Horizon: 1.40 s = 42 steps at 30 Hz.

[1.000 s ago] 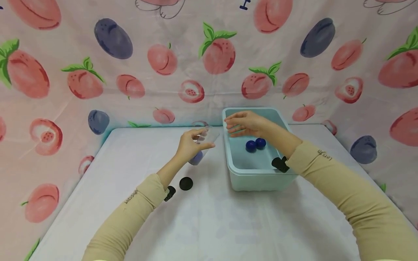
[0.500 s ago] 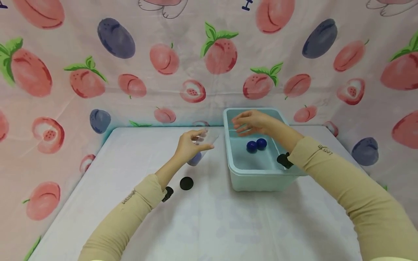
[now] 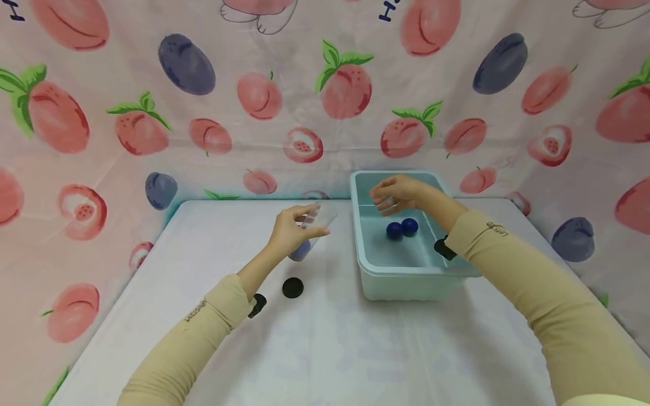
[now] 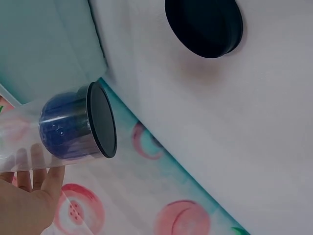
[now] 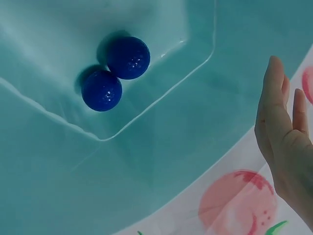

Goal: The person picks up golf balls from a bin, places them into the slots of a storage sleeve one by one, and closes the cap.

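My left hand [image 3: 291, 228] grips a clear plastic tube [image 3: 312, 234] tilted above the table; a blue ball [image 4: 63, 126] sits inside against its black bottom cap [image 4: 101, 120]. A loose black cap [image 3: 293, 287] lies on the table near my left wrist, also seen as a black cap [image 4: 204, 25] in the left wrist view. My right hand [image 3: 398, 194] hovers with relaxed fingers over the teal tub [image 3: 365, 265] and holds nothing. Two blue balls [image 3: 402, 228] lie side by side on the tub floor, the pair of blue balls [image 5: 115, 72] plain in the right wrist view.
The white table [image 3: 325, 349] is walled on three sides by a fruit-print cloth [image 3: 325, 101]. The tub stands at the back right of the table. Small black wrist cameras [image 3: 256, 304] are strapped on both sleeves.
My right hand has drawn back to the right, from the tub's left rim to above its middle. The left hand and tube have barely moved.
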Available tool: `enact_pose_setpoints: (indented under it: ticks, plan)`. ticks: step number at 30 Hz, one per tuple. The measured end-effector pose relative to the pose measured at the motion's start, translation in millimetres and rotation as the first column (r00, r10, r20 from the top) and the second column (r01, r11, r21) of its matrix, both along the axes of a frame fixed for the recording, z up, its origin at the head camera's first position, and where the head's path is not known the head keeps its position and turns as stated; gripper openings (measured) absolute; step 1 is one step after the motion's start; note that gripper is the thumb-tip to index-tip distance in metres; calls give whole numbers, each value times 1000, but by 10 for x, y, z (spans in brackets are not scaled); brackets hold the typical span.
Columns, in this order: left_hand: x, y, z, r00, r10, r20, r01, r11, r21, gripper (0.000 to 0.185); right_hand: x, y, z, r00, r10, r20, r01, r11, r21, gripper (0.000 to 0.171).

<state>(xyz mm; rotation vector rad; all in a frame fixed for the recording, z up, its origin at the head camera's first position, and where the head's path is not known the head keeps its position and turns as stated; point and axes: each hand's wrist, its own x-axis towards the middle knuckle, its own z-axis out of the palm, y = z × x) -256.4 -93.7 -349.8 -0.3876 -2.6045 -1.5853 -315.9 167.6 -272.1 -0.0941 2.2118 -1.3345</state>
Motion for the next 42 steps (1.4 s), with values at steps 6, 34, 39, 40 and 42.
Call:
enact_pose_setpoints:
  ticks: [6, 34, 39, 40, 42]
  plan:
    - [14, -26, -20, 1000, 7, -4, -7, 1000, 4, 60, -45, 43, -64, 1000, 10, -5, -10, 998, 57, 49]
    - [99, -232, -6, 999, 51, 8, -51, 999, 2, 60, -241, 248, -329, 1000, 1, -12, 2, 972, 236, 46]
    - [96, -274, -53, 998, 61, 32, -61, 998, 0, 62, -239, 258, -436, 999, -1, -53, 17, 948, 317, 45]
    - [98, -283, -63, 997, 62, 38, -62, 998, 1, 62, -237, 262, -456, 998, -3, -62, 24, 943, 333, 46]
    - [101, -302, -79, 997, 66, 45, -66, 998, 0, 63, -235, 272, -493, 997, -18, -73, 43, 935, 352, 46]
